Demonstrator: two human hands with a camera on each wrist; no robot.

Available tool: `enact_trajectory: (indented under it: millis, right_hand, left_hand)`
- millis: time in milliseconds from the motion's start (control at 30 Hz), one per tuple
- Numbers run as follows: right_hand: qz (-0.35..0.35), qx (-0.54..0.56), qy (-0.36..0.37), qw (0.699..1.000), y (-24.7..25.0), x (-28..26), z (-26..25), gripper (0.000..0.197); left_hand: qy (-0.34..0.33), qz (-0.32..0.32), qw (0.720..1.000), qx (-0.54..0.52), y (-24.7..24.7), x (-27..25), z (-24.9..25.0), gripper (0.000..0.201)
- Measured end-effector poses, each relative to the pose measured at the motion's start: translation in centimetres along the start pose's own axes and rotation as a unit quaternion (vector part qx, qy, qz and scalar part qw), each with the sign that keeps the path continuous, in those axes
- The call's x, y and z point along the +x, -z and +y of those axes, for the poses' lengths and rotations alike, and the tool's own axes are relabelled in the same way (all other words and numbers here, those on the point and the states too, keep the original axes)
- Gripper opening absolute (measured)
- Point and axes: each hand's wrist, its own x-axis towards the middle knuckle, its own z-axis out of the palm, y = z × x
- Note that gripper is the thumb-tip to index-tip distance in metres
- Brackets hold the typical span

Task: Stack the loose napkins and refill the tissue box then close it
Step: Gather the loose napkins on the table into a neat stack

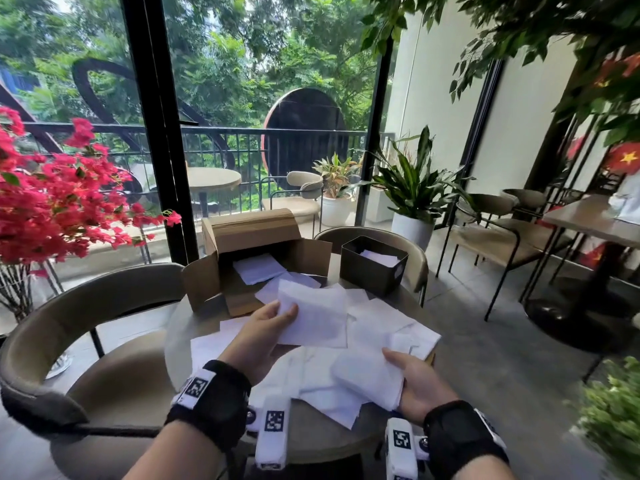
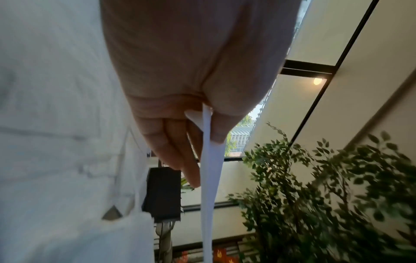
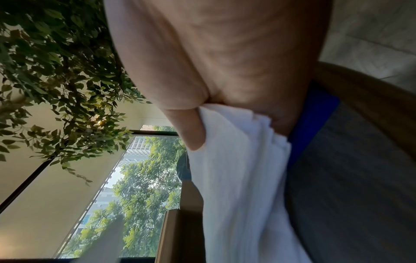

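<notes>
Loose white napkins (image 1: 377, 323) lie scattered over the round table (image 1: 325, 441). My left hand (image 1: 266, 327) pinches a single napkin (image 1: 317, 318) by its left edge, lifted above the pile; in the left wrist view this napkin (image 2: 209, 178) hangs edge-on between thumb and fingers. My right hand (image 1: 412, 379) grips a small stack of napkins (image 1: 370, 379) at the table's right front, thumb on top; the stack (image 3: 243, 169) fills the right wrist view. The black tissue box (image 1: 374, 263) stands open at the back right with white tissue inside.
An open cardboard carton (image 1: 256, 258) with napkins in it stands at the back of the table. Padded chairs (image 1: 83, 323) ring the table. Pink flowers (image 1: 59, 199) rise on the left, potted plants (image 1: 412, 188) behind, another table (image 1: 595, 216) to the right.
</notes>
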Motion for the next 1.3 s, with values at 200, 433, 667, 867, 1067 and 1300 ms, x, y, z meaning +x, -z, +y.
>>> enact_trajectory:
  millis: [200, 433, 667, 867, 1067, 1300]
  right_hand:
    - [-0.066, 0.050, 0.008, 0.997, -0.5, -0.3, -0.3, 0.051]
    - [-0.150, 0.094, -0.012, 0.984, -0.8, -1.2, -0.7, 0.092]
    - [-0.114, 0.060, -0.035, 0.991, -0.6, -0.6, -0.9, 0.057]
    - [-0.074, 0.033, -0.025, 0.996, -0.1, -0.2, -0.8, 0.042]
    - [-0.042, 0.011, -0.003, 0.999, -0.1, 0.4, -0.5, 0.029]
    - [-0.033, 0.013, -0.006, 0.999, -0.1, 0.1, -0.6, 0.027]
  left_hand:
    - [0.011, -0.049, 0.994, 0.101, -5.4, 1.1, -2.5, 0.025]
    - [-0.031, 0.051, 0.958, 0.281, -7.7, 2.7, -5.4, 0.018]
    - [-0.063, 0.045, 0.901, 0.427, -8.2, 3.5, -6.2, 0.043]
    - [-0.078, 0.041, 0.866, 0.492, -8.7, 3.4, -6.5, 0.058]
    - [-0.129, 0.048, 0.788, 0.600, -7.9, 2.2, -6.5, 0.076]
    - [-0.050, 0.029, 0.723, 0.688, -0.4, 2.8, -1.8, 0.041]
